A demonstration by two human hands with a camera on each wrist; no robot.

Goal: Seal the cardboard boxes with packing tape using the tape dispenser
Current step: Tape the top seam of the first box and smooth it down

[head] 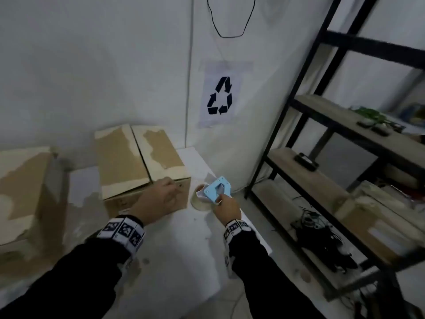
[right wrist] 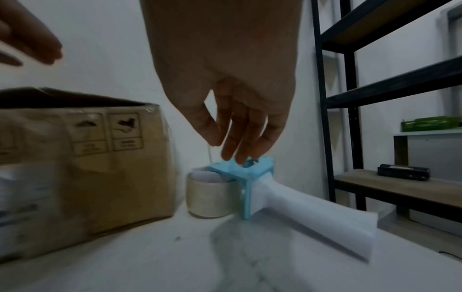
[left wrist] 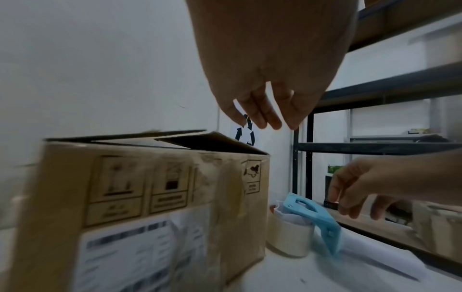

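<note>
Risk sits with the tape dispenser (right wrist: 240,177), lying on the white table (head: 174,249) just right of the near cardboard box (head: 138,166): the right hand (right wrist: 225,89), fingers extended and close together, only touches its blue frame, so a hasty lift may slip. The left hand (left wrist: 262,69) hovers relaxed above unsealed flaps, which could spring up.

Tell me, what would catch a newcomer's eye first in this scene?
Probably the light blue tape dispenser, bright on the white table, with the right hand touching its top. Left of it stands a cardboard box, its flaps not yet taped, the left hand over its near edge. A recycling sign marks the wall behind.
</note>
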